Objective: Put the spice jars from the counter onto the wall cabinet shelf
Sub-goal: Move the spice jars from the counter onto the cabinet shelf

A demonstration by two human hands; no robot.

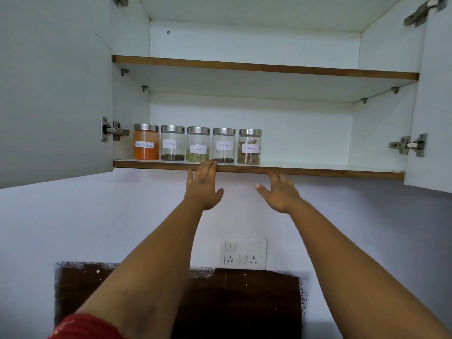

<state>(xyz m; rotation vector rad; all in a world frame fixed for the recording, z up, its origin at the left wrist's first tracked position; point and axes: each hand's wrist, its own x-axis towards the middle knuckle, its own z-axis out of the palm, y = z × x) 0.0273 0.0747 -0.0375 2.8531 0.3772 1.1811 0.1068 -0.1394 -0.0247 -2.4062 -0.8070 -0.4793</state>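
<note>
Both hands are raised toward the cabinet with nothing in them: the left hand [204,185] has its fingers straight, their tips touching the front edge of the lower shelf [318,170] just below the fennel jar, while the right hand [278,192] hangs a little lower and to the right, fingers spread and relaxed, its tips at or just under the same edge; whether they touch it I cannot tell. On that shelf five glass spice jars with metal lids stand upright in a neat row at the left end, side by side and close to the front edge: from left to right the red chilli powder jar [146,142], the cloves jar [172,143], the fennel jar [198,144], the black pepper jar [223,145] and the cinnamon jar [249,147], each with its handwritten label facing out. The right half of the lower shelf and the upper shelf [264,67] show no jars. Both cabinet doors stand open, the left door [53,94] wide to the side. The counter itself is out of view, so I cannot say whether any jars wait down there. Judging by the orderly row and the free hands, the placing looks largely or wholly done; what may remain is fetching any jars left below.
</note>
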